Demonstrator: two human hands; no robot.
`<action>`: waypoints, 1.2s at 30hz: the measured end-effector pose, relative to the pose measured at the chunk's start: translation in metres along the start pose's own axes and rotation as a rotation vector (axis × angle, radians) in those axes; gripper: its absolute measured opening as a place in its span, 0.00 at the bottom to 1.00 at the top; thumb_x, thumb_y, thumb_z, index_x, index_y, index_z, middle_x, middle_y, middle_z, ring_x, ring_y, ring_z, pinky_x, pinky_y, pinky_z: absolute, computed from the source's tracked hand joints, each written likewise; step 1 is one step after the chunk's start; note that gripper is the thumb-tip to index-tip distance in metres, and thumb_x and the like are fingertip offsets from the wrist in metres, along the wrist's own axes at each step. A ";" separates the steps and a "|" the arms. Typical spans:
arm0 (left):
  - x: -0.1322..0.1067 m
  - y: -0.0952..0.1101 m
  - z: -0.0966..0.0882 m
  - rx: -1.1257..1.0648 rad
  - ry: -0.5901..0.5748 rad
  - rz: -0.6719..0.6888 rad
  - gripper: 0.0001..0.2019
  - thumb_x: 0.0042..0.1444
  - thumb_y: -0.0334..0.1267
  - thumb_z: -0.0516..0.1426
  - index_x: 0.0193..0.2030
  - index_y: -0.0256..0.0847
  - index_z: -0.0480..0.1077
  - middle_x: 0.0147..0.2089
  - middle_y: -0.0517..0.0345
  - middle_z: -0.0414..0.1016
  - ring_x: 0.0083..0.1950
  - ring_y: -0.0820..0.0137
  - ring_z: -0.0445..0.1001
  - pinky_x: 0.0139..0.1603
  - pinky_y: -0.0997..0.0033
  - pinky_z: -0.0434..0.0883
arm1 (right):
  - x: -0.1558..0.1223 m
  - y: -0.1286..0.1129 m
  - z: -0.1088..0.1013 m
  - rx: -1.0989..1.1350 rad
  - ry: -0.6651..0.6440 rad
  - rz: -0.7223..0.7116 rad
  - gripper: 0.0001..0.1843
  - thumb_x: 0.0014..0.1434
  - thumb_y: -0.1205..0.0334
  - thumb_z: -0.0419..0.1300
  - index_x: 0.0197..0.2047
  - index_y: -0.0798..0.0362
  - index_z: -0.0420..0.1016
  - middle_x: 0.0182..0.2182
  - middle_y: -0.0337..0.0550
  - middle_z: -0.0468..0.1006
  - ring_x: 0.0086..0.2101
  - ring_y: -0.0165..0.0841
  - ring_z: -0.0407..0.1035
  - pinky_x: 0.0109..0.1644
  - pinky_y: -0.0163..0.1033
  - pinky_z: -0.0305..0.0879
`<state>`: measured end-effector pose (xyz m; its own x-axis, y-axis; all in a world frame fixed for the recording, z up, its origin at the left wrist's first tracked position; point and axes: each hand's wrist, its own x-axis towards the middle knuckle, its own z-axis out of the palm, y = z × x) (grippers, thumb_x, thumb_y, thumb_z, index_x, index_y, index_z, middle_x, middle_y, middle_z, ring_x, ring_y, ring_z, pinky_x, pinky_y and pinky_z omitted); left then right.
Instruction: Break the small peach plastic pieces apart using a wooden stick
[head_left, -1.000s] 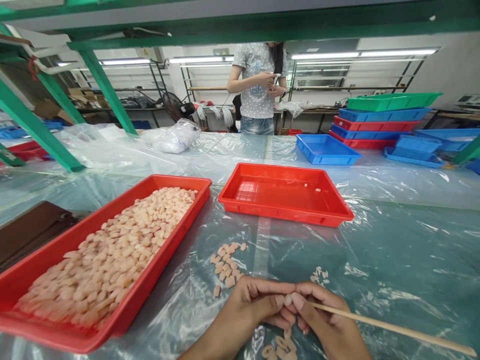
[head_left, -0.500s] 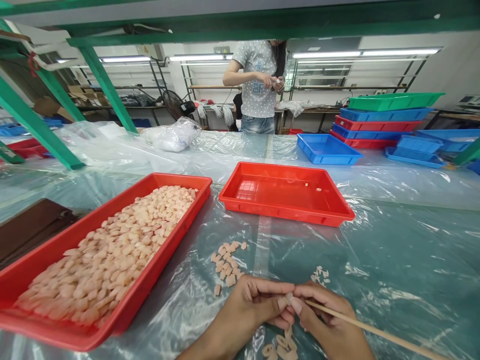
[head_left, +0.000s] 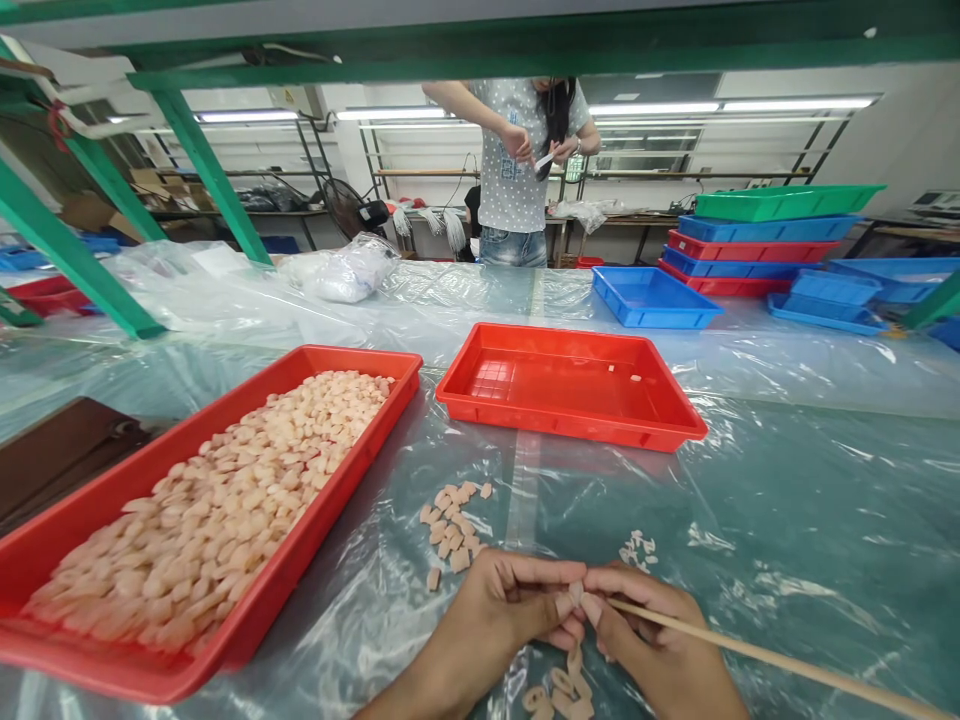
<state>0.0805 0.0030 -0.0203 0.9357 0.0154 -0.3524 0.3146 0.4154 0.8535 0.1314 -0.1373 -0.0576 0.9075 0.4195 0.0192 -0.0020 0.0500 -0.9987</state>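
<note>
My left hand (head_left: 502,615) pinches a small pale beige piece (head_left: 576,592) between thumb and fingertips. My right hand (head_left: 656,635) meets it there, its thumb against the piece, with a thin wooden stick (head_left: 772,655) held in its fingers. The stick slants off to the lower right; fingers hide how its tip meets the piece. Below the hands lie several ring-like beige pieces (head_left: 561,695), partly covered. A loose group of small flat beige pieces (head_left: 451,525) lies beyond my left hand. Small whitish scraps (head_left: 637,550) are scattered beyond my right hand.
A long red tray (head_left: 375,455) full of beige pieces stands at left, beside a brown case (head_left: 67,455). Ahead is another red tray (head_left: 570,425) with a few bits inside. Blue tray (head_left: 656,300) and stacked trays (head_left: 757,240) stand behind. Across the table stands a person (head_left: 514,180).
Both my hands stay together at the same spot, with the piece and stick held. Across the table, the other person's arms have spread apart and lifted, a white strip now visible in their hands.
</note>
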 end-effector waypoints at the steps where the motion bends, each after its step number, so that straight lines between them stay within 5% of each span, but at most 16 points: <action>1: 0.000 0.000 0.000 0.001 -0.005 0.004 0.17 0.43 0.39 0.67 0.41 0.35 0.76 0.30 0.52 0.78 0.28 0.77 0.72 0.32 0.80 0.71 | 0.000 0.000 0.000 0.011 0.001 0.001 0.09 0.46 0.55 0.65 0.25 0.51 0.79 0.22 0.38 0.71 0.19 0.25 0.61 0.20 0.29 0.60; 9: 0.003 -0.012 -0.002 0.066 0.060 0.146 0.15 0.43 0.42 0.66 0.37 0.35 0.77 0.30 0.52 0.78 0.30 0.74 0.73 0.33 0.78 0.70 | 0.006 0.009 -0.004 -0.063 -0.061 -0.119 0.07 0.49 0.58 0.64 0.28 0.51 0.81 0.22 0.41 0.75 0.17 0.25 0.62 0.17 0.29 0.59; 17: -0.001 -0.019 0.000 0.455 0.104 0.361 0.09 0.52 0.39 0.59 0.36 0.37 0.76 0.35 0.50 0.78 0.36 0.66 0.76 0.37 0.72 0.72 | 0.006 -0.002 -0.008 -0.484 -0.149 -0.419 0.12 0.56 0.66 0.54 0.28 0.56 0.78 0.22 0.45 0.77 0.23 0.30 0.71 0.27 0.30 0.66; 25: 0.002 -0.018 0.001 0.100 0.056 0.266 0.12 0.47 0.42 0.64 0.32 0.36 0.70 0.26 0.59 0.70 0.28 0.75 0.68 0.31 0.77 0.66 | 0.011 -0.017 -0.019 -0.623 -0.021 -0.538 0.10 0.56 0.68 0.53 0.28 0.53 0.75 0.21 0.39 0.74 0.20 0.27 0.67 0.25 0.28 0.62; 31: 0.000 -0.017 -0.003 0.196 0.111 0.213 0.17 0.44 0.46 0.65 0.36 0.35 0.73 0.28 0.58 0.69 0.29 0.75 0.67 0.31 0.76 0.64 | 0.028 -0.027 -0.058 -1.022 -0.121 -0.394 0.13 0.56 0.66 0.50 0.26 0.51 0.74 0.21 0.38 0.72 0.20 0.29 0.67 0.24 0.32 0.61; 36: -0.001 -0.015 -0.002 0.070 -0.010 0.158 0.15 0.42 0.44 0.66 0.34 0.35 0.74 0.29 0.56 0.73 0.26 0.77 0.68 0.30 0.77 0.65 | 0.032 -0.030 -0.067 -0.987 -0.071 -0.254 0.14 0.59 0.64 0.48 0.35 0.50 0.76 0.29 0.41 0.74 0.25 0.31 0.70 0.28 0.33 0.64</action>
<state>0.0748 -0.0016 -0.0336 0.9759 0.0662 -0.2081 0.1735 0.3437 0.9229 0.1883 -0.1863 -0.0302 0.8057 0.5550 0.2069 0.5634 -0.6106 -0.5565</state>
